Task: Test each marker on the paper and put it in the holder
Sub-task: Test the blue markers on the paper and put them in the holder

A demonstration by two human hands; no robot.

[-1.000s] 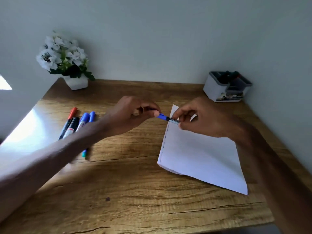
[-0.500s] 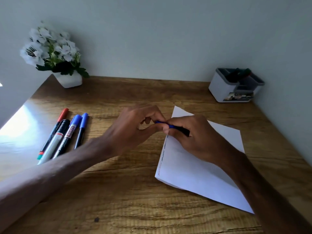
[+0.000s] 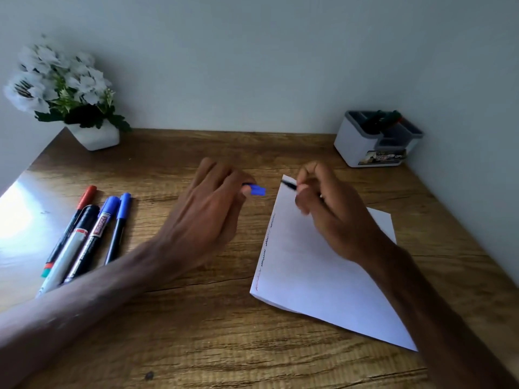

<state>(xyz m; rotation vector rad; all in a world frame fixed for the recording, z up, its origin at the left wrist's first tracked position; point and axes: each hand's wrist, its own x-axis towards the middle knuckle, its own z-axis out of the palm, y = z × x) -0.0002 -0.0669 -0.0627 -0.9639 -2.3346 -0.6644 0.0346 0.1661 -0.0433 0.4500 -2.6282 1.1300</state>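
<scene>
Both hands are raised over the middle of the counter (image 3: 196, 332), apart from each other. The left hand (image 3: 207, 217) pinches a short bright-blue cap (image 3: 257, 190) at its fingertips, the cap jutting out toward the right. The right hand (image 3: 328, 217) has its fingers curled round the uncapped marker (image 3: 289, 185). Only a thin, dark stretch of the marker and its tip show beyond the fingers, slanting toward the far left. The rest of the barrel is hidden in the blurred grip. The tip lies over the far corner of the paper (image 3: 323, 290); whether it touches the sheet cannot be told.

The paper is a white sheet lying skewed on the right half of the counter, one corner toward the near right edge. Along its left edge runs a row of small scribbles (image 3: 265, 248), reddish at the near end and darker farther up.

Four capped markers lie side by side by the left edge, caps pointing away. They are a slim red-capped marker (image 3: 87, 193), a thick black-capped marker (image 3: 84, 220), a thick blue-capped marker (image 3: 105, 217) with a red label, and a slim blue-capped marker (image 3: 120, 217) with a dark barrel.

In the far right corner, against the wall, stands the holder (image 3: 362, 147), white with grey compartments. Dark stored markers (image 3: 384, 117) stand in its rear section. A white pot (image 3: 95, 137) of white flowers sits in the far left corner.
</scene>
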